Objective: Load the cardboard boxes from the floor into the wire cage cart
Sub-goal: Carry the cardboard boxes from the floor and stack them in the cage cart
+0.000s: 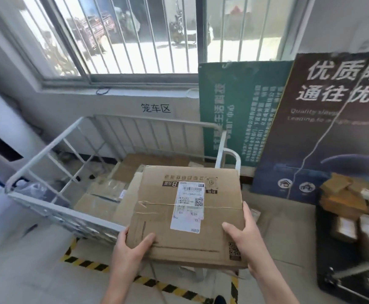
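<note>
Cardboard box [188, 216], flat and taped, white shipping label [189, 207] face up. It is held in the air over the near right corner of the wire cage cart [47, 148], its far edge already past the near rail.

Left hand [133, 249] grips the near left corner: thumb flat on the lid, the other fingers curled underneath and out of sight. Right hand [242, 233] grips the near right corner: thumb on top, fingers wrapped along the side edge.

Judged step: lowering the box in. Loaded boxes [104, 194] already lie on the cart floor.

Risks:
- Both grips sit on the near edge, so the far end hangs unsupported. It could dip and pull out from under the thumbs.
- The far right corner is close to the white corner post [223, 148]. A drift to the right would snag it.
- The loaded boxes lie unevenly, so this one may land tilted.
- Motion blur; cannot tell whether the underside touches the near rail.

Room: the cart is open on top, with free space towards the left and the back wall. On the right, the green board [240, 110], the dark poster [332, 128] and the parcel pile [343, 200] stand near. Hazard tape [87, 263] marks the floor in front of the cart.
</note>
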`<action>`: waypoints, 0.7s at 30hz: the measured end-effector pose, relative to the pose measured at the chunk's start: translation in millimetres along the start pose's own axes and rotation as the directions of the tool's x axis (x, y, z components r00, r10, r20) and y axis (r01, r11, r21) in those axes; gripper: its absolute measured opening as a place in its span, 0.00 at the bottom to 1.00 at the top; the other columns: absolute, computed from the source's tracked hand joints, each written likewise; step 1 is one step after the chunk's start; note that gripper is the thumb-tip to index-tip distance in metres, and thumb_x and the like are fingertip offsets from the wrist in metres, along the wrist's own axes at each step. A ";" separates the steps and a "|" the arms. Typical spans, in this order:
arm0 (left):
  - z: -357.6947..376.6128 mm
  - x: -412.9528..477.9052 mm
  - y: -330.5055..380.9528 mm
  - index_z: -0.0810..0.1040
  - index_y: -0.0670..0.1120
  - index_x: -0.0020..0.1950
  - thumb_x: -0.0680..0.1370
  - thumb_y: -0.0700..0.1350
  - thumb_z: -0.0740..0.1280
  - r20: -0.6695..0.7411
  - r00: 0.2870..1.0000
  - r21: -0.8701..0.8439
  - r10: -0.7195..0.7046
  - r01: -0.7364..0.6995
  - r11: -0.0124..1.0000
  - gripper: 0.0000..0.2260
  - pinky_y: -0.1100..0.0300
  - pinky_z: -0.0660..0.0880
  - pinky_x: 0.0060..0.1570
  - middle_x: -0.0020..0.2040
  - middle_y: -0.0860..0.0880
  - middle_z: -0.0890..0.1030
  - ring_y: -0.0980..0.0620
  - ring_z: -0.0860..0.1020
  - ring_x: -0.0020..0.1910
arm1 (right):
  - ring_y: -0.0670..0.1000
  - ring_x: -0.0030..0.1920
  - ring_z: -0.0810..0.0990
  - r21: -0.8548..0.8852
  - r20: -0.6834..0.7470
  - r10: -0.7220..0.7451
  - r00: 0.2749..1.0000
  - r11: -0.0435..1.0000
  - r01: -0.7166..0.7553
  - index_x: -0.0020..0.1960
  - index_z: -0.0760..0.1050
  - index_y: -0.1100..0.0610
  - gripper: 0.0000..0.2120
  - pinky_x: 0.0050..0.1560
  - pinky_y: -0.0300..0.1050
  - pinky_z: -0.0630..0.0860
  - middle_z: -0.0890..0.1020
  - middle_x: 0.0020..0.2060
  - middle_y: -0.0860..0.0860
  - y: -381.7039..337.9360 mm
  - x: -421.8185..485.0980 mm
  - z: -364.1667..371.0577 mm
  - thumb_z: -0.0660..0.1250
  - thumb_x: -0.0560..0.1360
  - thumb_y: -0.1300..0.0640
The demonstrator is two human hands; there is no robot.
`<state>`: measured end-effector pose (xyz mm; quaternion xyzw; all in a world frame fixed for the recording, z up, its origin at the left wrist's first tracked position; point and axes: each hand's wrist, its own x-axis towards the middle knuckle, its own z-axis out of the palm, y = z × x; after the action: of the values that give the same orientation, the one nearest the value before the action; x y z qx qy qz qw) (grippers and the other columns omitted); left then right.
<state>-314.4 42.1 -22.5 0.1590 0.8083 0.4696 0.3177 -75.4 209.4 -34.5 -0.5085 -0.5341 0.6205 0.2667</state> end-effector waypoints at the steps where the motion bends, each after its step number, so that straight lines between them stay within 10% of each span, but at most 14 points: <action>1: -3.1 14.1 2.8 0.65 0.52 0.74 0.63 0.61 0.78 -0.019 1.000 -0.009 -0.004 0.004 1.000 0.43 0.48 0.73 0.61 0.63 0.51 0.75 0.49 0.75 0.60 | 0.49 0.66 0.73 -0.005 0.027 0.005 1.000 1.000 -0.005 0.79 0.51 0.40 0.41 0.67 0.54 0.71 0.72 0.70 0.44 -5.6 16.4 10.1 0.70 0.75 0.54; 12: -29.9 201.3 18.4 0.61 0.49 0.77 0.67 0.57 0.78 0.050 0.991 0.055 -0.126 0.123 0.991 0.44 0.42 0.70 0.65 0.71 0.44 0.70 0.42 0.70 0.67 | 0.48 0.66 0.73 -0.018 -0.014 0.122 0.992 0.992 -0.123 0.79 0.52 0.42 0.40 0.63 0.48 0.74 0.71 0.72 0.44 -18.3 147.0 118.0 0.69 0.74 0.54; 21: -0.9 341.1 -29.2 0.61 0.31 0.72 0.67 0.31 0.78 0.297 0.871 0.284 -0.391 0.310 0.907 0.39 0.48 0.68 0.64 0.67 0.32 0.72 0.37 0.74 0.64 | 0.51 0.78 0.57 -0.156 -0.214 0.367 0.905 0.902 -0.402 0.81 0.42 0.46 0.42 0.74 0.49 0.64 0.53 0.80 0.46 42.0 191.2 187.8 0.66 0.78 0.57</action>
<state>-568.8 216.2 -171.6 0.1243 0.8031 0.2723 0.5151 -303.7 290.9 -156.4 -0.6816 -0.4553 0.5570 0.1338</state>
